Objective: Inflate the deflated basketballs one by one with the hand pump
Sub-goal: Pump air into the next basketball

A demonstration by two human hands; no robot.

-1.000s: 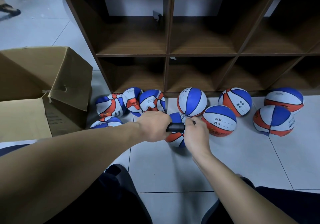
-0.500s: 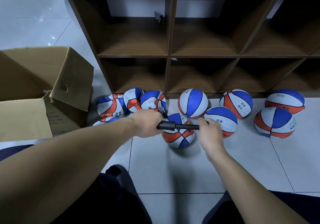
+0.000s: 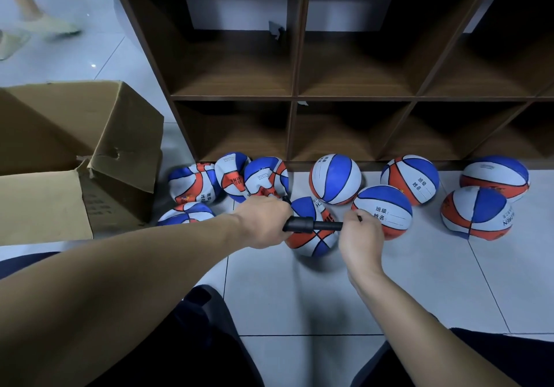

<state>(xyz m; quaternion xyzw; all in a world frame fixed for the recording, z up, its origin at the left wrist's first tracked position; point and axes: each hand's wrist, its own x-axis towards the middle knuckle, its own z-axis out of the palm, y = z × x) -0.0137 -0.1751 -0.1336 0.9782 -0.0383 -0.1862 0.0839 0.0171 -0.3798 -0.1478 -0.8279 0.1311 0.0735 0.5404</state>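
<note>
Gripping the black pump [image 3: 311, 225] with both fists, I have my left hand [image 3: 263, 222] wrapped around the thick barrel end and my right hand [image 3: 361, 241] curled shut on the handle end, so the handle itself is buried in my fingers and only a short stretch of the thin rod shows between my hands. The pump lies level across the top of the ball [image 3: 311, 237] I am working on, which sits on the white floor tiles [image 3: 284, 296] just in front of my knees. My left fist covers the spot where pump meets ball, so I cannot make out the needle. Crumpled flat balls [image 3: 227, 180] huddle to the left beside a torn cardboard box [image 3: 90, 159], one half hidden behind my forearm. Rounder balls [image 3: 410, 178] line the foot of the brown shelf [image 3: 295, 99] to the right. Blurred feet [image 3: 42, 27] show at the top left corner.
</note>
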